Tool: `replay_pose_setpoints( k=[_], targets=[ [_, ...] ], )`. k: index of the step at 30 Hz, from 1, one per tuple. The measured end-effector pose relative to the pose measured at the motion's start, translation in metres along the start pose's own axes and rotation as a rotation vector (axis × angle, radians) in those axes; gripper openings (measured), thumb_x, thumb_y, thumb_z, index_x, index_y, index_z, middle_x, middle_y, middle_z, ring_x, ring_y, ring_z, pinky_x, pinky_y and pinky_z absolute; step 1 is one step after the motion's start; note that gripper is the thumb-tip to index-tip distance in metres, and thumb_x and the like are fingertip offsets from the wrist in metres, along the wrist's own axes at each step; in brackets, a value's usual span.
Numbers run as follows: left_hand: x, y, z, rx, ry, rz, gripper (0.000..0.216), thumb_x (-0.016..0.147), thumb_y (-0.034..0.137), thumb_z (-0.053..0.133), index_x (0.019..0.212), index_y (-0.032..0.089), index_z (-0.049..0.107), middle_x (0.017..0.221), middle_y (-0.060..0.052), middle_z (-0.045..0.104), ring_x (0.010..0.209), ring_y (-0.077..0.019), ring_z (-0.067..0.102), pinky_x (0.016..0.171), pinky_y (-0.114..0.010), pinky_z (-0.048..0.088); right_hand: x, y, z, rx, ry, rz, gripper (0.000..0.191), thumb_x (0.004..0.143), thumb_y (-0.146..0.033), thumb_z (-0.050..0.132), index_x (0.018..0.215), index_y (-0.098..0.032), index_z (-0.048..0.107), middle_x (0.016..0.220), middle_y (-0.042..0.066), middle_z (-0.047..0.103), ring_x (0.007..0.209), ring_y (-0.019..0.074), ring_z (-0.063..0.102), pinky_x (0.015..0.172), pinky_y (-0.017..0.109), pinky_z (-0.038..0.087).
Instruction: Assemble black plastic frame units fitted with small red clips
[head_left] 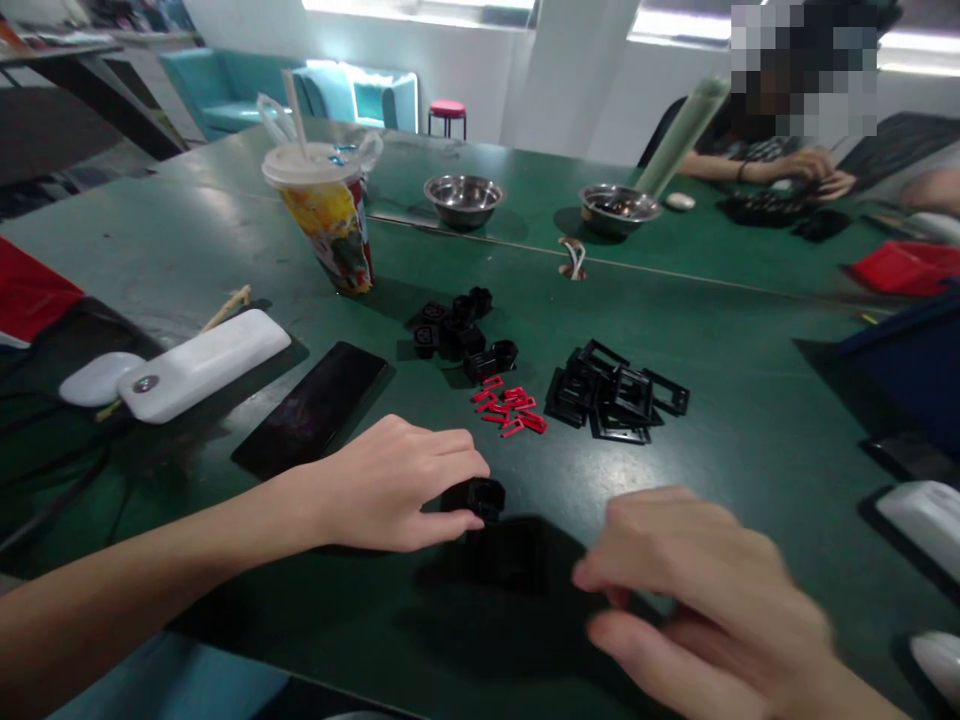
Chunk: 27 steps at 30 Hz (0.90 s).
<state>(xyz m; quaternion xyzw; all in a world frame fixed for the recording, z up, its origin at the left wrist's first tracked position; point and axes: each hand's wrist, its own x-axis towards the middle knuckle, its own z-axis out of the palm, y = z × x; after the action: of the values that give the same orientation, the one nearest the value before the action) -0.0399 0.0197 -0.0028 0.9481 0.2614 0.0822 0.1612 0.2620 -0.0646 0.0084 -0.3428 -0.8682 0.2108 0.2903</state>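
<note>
My left hand (401, 485) pinches a small black plastic housing (487, 497) between thumb and fingers, just above the table. Below it, in shadow, lies a dark, flat, squarish part (510, 555), hard to make out. To the right, my right hand (697, 590) hovers with curled fingers; its thumb is apart from them and nothing shows in between. Beyond my hands lie several small red plastic clips (514, 405), a pile of black plastic housings (454, 330) and a heap of black rectangular frames (615, 390).
A black phone (315, 408) and a white handheld device (206, 365) lie left, near a patterned drink cup (322, 215) with a straw. Two metal bowls (463, 203) stand farther back. A person's hands (806, 178) work across the table. A blue bin (911, 360) sits right.
</note>
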Motion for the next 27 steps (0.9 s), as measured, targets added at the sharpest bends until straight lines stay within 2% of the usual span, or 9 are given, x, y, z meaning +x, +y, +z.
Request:
replay_pose_setpoints(
  k=[2, 4, 8, 14, 18, 27],
  targets=[
    [-0.001, 0.000, -0.001, 0.005, -0.001, -0.005, 0.030, 0.101, 0.042, 0.071, 0.120, 0.021, 0.067, 0.106, -0.001, 0.071, 0.085, -0.0185, 0.069, 0.065, -0.032, 0.041, 0.021, 0.015, 0.010, -0.043, -0.043, -0.163, 0.019, 0.109, -0.039, 0.057, 0.099, -0.023, 0.062, 0.069, -0.004, 0.062, 0.056, 0.0135, 0.056, 0.055, 0.032, 0.041],
    [-0.001, 0.000, -0.003, 0.013, -0.007, -0.010, 0.032, 0.100, 0.045, 0.073, 0.120, 0.020, 0.067, 0.106, -0.001, 0.070, 0.084, -0.0188, 0.069, 0.065, -0.032, 0.041, 0.029, 0.024, 0.020, -0.113, -0.068, -0.239, 0.024, 0.109, -0.043, 0.057, 0.101, -0.021, 0.060, 0.072, -0.002, 0.062, 0.053, 0.0143, 0.053, 0.052, 0.035, 0.034],
    [-0.002, -0.001, -0.004, 0.030, -0.015, -0.011, 0.031, 0.099, 0.045, 0.074, 0.117, 0.021, 0.067, 0.106, -0.001, 0.070, 0.082, -0.0187, 0.068, 0.064, -0.032, 0.040, 0.021, 0.026, 0.030, -0.231, -0.100, -0.167, 0.051, 0.104, -0.066, 0.058, 0.115, -0.016, 0.060, 0.086, 0.003, 0.068, 0.065, 0.0190, 0.063, 0.056, 0.035, 0.038],
    [-0.002, -0.003, -0.005, 0.063, -0.029, 0.001, 0.029, 0.100, 0.043, 0.071, 0.117, 0.021, 0.067, 0.106, -0.002, 0.070, 0.082, -0.0191, 0.068, 0.065, -0.031, 0.040, 0.019, 0.028, 0.027, -0.303, -0.174, -0.116, 0.065, 0.099, -0.075, 0.060, 0.121, -0.015, 0.060, 0.101, 0.007, 0.069, 0.073, 0.0205, 0.066, 0.058, 0.034, 0.039],
    [-0.002, -0.006, -0.005, 0.054, -0.046, 0.002, 0.026, 0.101, 0.041, 0.069, 0.119, 0.022, 0.066, 0.108, -0.001, 0.069, 0.082, -0.0184, 0.067, 0.065, -0.031, 0.041, 0.020, 0.030, 0.027, -0.309, -0.197, -0.105, 0.063, 0.098, -0.077, 0.060, 0.113, -0.016, 0.060, 0.095, 0.005, 0.067, 0.067, 0.0187, 0.060, 0.058, 0.033, 0.035],
    [-0.001, -0.005, -0.002, 0.050, -0.044, 0.002, 0.017, 0.102, 0.033, 0.065, 0.116, 0.023, 0.067, 0.112, 0.000, 0.068, 0.079, -0.0168, 0.066, 0.064, -0.031, 0.041, 0.018, 0.032, 0.023, -0.286, -0.228, -0.129, 0.040, 0.107, -0.058, 0.056, 0.111, -0.018, 0.059, 0.093, 0.003, 0.066, 0.071, 0.0186, 0.061, 0.059, 0.034, 0.037]
  ],
)
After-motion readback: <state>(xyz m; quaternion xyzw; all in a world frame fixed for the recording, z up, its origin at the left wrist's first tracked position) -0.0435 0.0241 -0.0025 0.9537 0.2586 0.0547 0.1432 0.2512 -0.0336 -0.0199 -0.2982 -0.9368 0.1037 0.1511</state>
